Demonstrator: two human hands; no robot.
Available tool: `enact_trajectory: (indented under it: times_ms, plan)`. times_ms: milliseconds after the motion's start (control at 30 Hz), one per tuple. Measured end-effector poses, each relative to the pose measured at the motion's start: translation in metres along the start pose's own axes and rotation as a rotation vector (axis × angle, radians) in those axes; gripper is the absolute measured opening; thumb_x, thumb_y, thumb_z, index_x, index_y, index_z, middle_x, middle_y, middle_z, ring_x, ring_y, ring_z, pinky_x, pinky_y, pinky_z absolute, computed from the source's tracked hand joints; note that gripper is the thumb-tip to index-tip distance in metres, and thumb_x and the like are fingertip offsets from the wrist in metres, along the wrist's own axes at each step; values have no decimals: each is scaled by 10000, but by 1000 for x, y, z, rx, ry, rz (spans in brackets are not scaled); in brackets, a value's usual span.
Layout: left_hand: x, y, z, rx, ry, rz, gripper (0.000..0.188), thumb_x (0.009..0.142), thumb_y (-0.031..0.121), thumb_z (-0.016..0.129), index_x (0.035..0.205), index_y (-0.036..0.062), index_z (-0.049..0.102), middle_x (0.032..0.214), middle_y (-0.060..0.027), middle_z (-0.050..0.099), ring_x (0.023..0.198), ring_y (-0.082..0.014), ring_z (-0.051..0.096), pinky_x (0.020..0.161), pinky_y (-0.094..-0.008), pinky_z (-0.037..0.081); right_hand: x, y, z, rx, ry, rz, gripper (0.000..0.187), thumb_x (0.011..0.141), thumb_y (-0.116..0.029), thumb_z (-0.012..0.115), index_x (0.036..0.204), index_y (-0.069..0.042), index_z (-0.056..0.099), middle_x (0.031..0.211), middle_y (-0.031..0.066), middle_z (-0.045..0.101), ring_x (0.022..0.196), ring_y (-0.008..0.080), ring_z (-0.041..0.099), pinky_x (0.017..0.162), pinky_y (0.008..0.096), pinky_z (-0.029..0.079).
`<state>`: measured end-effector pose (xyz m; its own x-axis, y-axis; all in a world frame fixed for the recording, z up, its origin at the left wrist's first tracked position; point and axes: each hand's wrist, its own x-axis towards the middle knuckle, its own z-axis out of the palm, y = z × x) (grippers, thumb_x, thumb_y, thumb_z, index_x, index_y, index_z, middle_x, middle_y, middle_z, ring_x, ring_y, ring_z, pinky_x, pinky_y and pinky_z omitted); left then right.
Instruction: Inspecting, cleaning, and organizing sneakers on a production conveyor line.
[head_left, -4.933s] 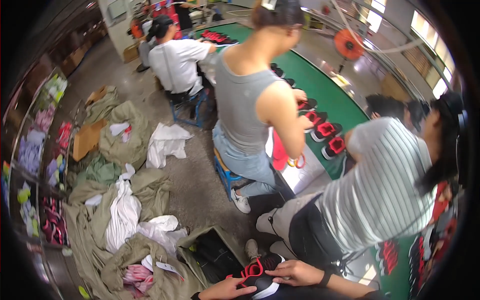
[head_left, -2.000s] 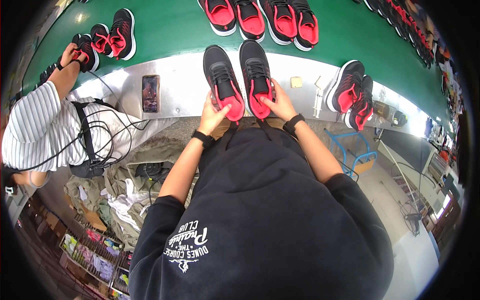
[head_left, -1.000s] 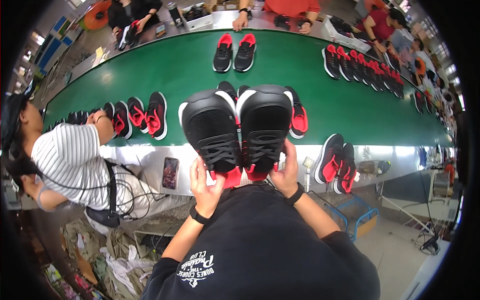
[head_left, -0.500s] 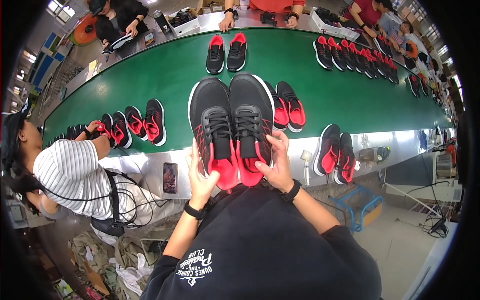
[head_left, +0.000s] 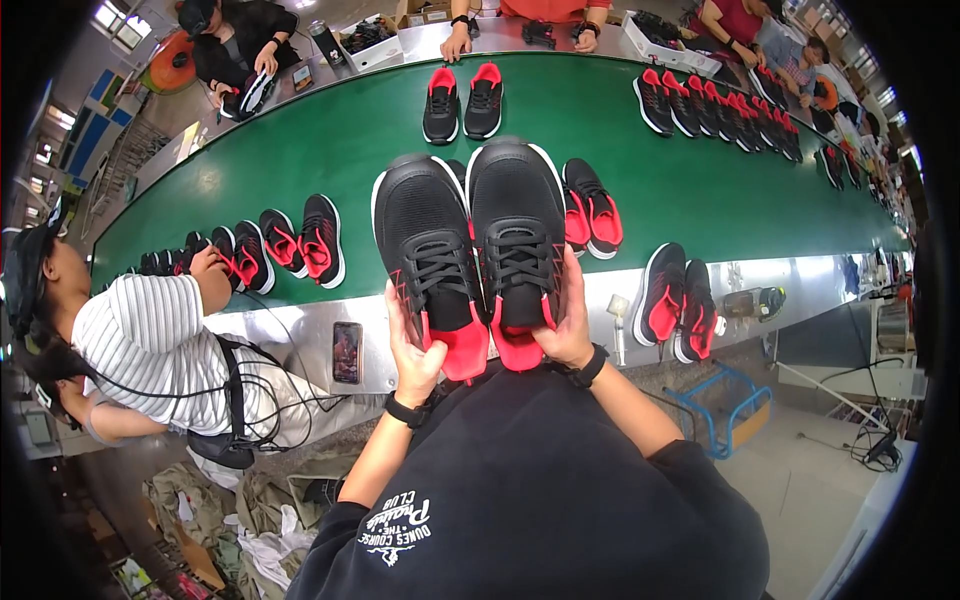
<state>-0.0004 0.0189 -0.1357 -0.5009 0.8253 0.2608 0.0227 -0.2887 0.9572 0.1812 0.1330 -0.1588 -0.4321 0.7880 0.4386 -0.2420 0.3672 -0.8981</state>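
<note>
Two black sneakers with red linings and white soles are held up side by side before me, toes pointing away. My left hand [head_left: 412,350] grips the left sneaker [head_left: 425,215] by its heel end, thumb at the red collar. Around the heel of the right sneaker [head_left: 517,200] my right hand [head_left: 567,325] is closed, its thumb reaching into the opening. The inner sides of the pair touch or nearly touch. Behind them, partly hidden, lies another pair of sneakers [head_left: 600,212] on the green conveyor belt [head_left: 370,130].
A pair of sneakers [head_left: 678,305] rests on the metal ledge [head_left: 760,275] at right, near a clear bottle [head_left: 750,304]. A phone [head_left: 347,352] lies at left. Beside me a person in a striped top [head_left: 140,320] handles sneakers. More shoe rows [head_left: 715,110] and co-workers line the far side.
The held sneakers have tilted and the right one has shifted right. My right fingers have closed further round its side. Across the belt, a co-worker at far left has turned a shoe.
</note>
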Motion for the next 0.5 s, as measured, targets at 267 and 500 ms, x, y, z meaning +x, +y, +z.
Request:
enact_trajectory:
  times_ms: [267, 500]
  plan:
    - [1, -3, -9, 151, -7, 54, 975, 568, -56, 458, 1454, -17, 51, 1470, -178, 206, 1380, -260, 205, 1122, -353, 141, 5, -1, 6, 11, 2, -9, 963, 634, 47, 644, 1444, -30, 129, 1499, 209, 135, 1388, 315, 199, 1116, 394, 201]
    - [4, 2, -9, 181, -16, 65, 977, 573, -58, 455, 1455, -11, 38, 1465, -178, 215, 1374, -262, 220, 1116, -355, 164, 12, -5, 8, 54, -16, -61, 950, 655, 66, 625, 1448, -42, 112, 1507, 199, 121, 1387, 311, 206, 1111, 394, 215]
